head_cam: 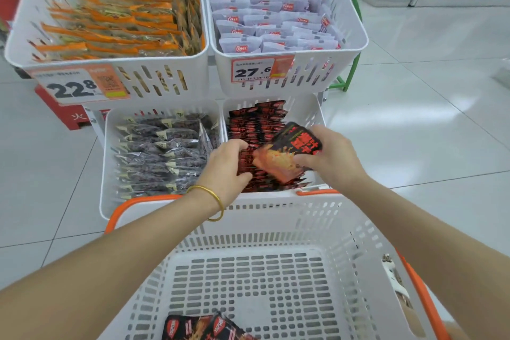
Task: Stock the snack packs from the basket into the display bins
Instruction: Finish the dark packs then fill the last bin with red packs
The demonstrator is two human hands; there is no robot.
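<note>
Right hand [332,159], centre right of the frame: fingers curled round the right edge of one red-and-black snack pack [287,156], thumb pressed on its lower front, a firm clamp. Pack is tilted, its printed face up, and sits over the near end of the lower right bin [313,112], touching the stocked packs [256,124] beneath it. Left hand [226,165], just left of the held pack: fingers bent down into the row of stocked packs, thumb against the row's near side, so it grips a bunch of them; fingertips hidden among the packs. Gold bangle [214,197] on that wrist. Stocked packs stand on edge and fill the bin's left side from back to front; a bare strip of white wall shows along the bin's right side. Lower left bin [106,163], just beside it, is packed with dark clear-wrapped packs [160,152]. Basket [276,225], white with an orange rim, butts against the near edges of both lower bins; both forearms cross over its rim. Remaining packs [205,327], two visible, lie flat at the bottom centre of the frame on the basket floor, the rest of which is bare. Upper bins overhang the back of the lower ones.
</note>
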